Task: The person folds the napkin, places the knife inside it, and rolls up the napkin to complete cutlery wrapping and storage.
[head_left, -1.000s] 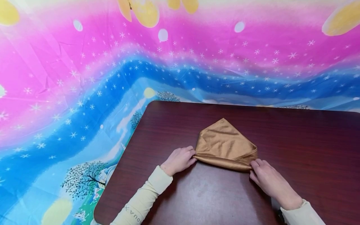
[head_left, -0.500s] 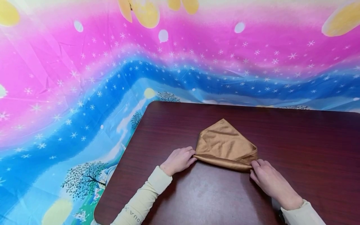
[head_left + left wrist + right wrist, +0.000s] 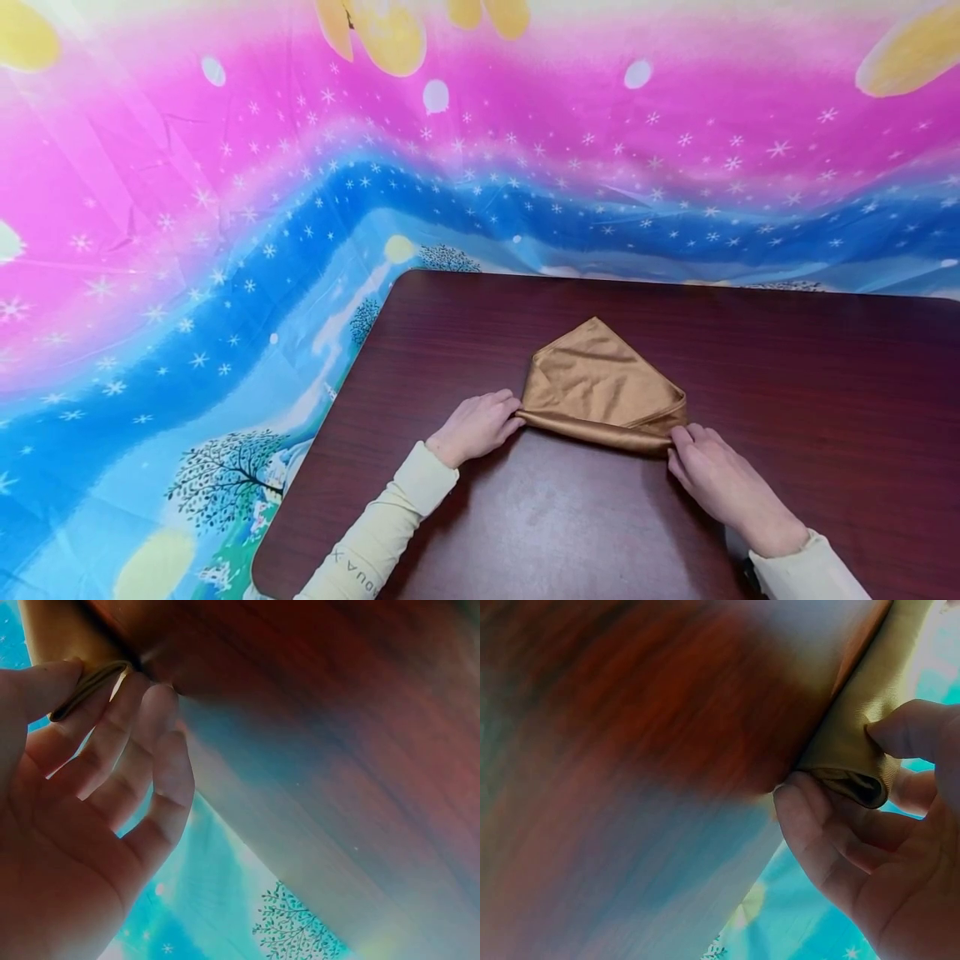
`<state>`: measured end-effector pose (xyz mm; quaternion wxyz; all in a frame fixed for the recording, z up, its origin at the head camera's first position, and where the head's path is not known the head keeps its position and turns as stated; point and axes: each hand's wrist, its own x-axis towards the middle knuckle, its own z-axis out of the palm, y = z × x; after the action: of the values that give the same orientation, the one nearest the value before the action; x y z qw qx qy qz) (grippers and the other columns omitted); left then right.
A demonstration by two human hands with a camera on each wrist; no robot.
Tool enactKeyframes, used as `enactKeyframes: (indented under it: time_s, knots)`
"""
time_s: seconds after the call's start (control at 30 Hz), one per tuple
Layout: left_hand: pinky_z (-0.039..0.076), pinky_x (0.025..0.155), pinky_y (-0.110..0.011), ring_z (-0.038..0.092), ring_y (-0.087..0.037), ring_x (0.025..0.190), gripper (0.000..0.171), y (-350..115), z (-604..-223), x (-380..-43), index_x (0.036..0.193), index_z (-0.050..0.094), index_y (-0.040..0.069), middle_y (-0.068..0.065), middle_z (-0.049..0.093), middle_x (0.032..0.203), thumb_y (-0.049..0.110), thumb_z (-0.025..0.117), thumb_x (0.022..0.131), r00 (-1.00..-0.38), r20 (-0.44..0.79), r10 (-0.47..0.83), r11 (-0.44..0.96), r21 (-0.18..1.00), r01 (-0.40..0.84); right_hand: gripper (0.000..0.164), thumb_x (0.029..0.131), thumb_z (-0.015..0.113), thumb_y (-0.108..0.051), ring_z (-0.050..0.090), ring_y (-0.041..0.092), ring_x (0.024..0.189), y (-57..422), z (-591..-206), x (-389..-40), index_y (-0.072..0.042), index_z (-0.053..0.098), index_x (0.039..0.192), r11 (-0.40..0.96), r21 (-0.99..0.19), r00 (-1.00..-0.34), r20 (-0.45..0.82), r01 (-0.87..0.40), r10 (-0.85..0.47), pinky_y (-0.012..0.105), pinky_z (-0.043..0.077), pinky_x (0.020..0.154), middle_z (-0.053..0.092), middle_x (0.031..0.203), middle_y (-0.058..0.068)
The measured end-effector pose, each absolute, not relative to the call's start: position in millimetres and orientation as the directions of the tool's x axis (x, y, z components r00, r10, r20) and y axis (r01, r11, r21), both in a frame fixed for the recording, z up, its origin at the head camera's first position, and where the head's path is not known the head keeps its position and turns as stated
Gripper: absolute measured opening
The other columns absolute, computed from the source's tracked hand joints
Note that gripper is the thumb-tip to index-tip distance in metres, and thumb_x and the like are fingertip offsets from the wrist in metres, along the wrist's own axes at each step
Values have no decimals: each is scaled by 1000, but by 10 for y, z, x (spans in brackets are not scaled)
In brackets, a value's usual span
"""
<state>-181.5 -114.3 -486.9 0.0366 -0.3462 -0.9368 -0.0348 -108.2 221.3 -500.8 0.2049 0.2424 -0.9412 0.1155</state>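
Observation:
A golden-brown satin cloth (image 3: 600, 379) lies folded on the table, its far corner pointing away from me. Along its near side the fabric is turned into a narrow roll (image 3: 592, 430). My left hand (image 3: 476, 425) pinches the left end of this roll; the left wrist view shows the layered cloth end (image 3: 90, 688) between thumb and index finger. At the opposite end my right hand (image 3: 723, 479) grips the roll, thumb on top and fingers underneath. From the right wrist, the roll's hollow end (image 3: 855, 784) shows between those fingers.
The dark red-brown wooden table (image 3: 810, 375) has a rounded far-left corner and extends past the right of the view. Behind it and along its left side hangs a pink and blue printed backdrop (image 3: 480, 167) with snowflakes and trees.
The near roll looks slightly slimmer, its lower edge a touch farther from me. Both hands keep hold of its ends in almost the same places.

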Motion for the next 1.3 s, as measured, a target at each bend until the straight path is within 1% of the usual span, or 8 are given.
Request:
enactKeyframes:
  time_s: [0.17, 0.33, 0.6, 0.9, 1.03, 1.17, 1.3]
  knots:
    - [52, 66, -30, 64, -13, 77, 19, -1142, -4867, -1832, 97, 65, 16, 4, 60, 90, 33, 55, 98, -762, 83, 643, 761, 45, 647, 17, 74, 65, -4, 43, 23, 58, 2220, -5005, -1094, -6, 48, 76, 854, -102, -793, 440, -510, -421, 40, 40, 58, 42, 66, 2]
    - [52, 67, -30, 63, -14, 78, 20, -1146, -4865, -1841, 98, 64, 16, 3, 60, 90, 33, 53, 99, -764, 75, 641, 763, 49, 644, 15, 75, 65, -3, 47, 25, 60, 2225, -5000, -1104, -2, 50, 79, 849, -96, -786, 442, -520, -431, 42, 42, 60, 44, 66, 3]
    - [52, 68, -31, 63, -15, 80, 21, -1149, -4860, -1824, 101, 63, 16, 2, 59, 91, 34, 51, 100, -777, 53, 628, 775, 49, 630, 14, 78, 63, 0, 47, 27, 59, 2229, -5003, -1104, 1, 51, 85, 851, -107, -798, 423, -514, -429, 42, 40, 60, 44, 64, 3]
    - [52, 68, -32, 62, -17, 80, 21, -1157, -4872, -1822, 101, 62, 16, 2, 58, 90, 33, 51, 100, -779, 58, 625, 777, 54, 628, 15, 79, 63, 0, 48, 29, 59, 2233, -5006, -1100, 1, 51, 86, 860, -121, -813, 413, -495, -410, 42, 41, 57, 46, 65, 5]
    - [52, 68, -31, 61, -17, 80, 22, -1160, -4873, -1818, 102, 63, 15, 2, 58, 91, 33, 50, 100, -782, 46, 622, 780, 50, 624, 16, 80, 64, -1, 49, 30, 60, 2227, -4999, -1096, 0, 50, 87, 868, -138, -830, 393, -478, -394, 43, 41, 57, 47, 66, 5]
    - [52, 69, -31, 61, -17, 80, 23, -1164, -4876, -1814, 103, 63, 15, 2, 57, 91, 33, 50, 100, -785, 36, 619, 783, 49, 620, 18, 79, 66, -1, 50, 30, 60, 2224, -4994, -1098, -1, 50, 88, 867, -150, -837, 382, -474, -392, 43, 42, 57, 48, 65, 4]
    - [51, 69, -31, 60, -17, 80, 23, -1167, -4875, -1811, 102, 63, 15, 2, 57, 90, 33, 49, 100, -789, 27, 614, 787, 55, 615, 23, 78, 67, 0, 51, 30, 61, 2224, -4991, -1103, -1, 49, 92, 865, -150, -837, 374, -479, -399, 43, 43, 58, 49, 66, 4]
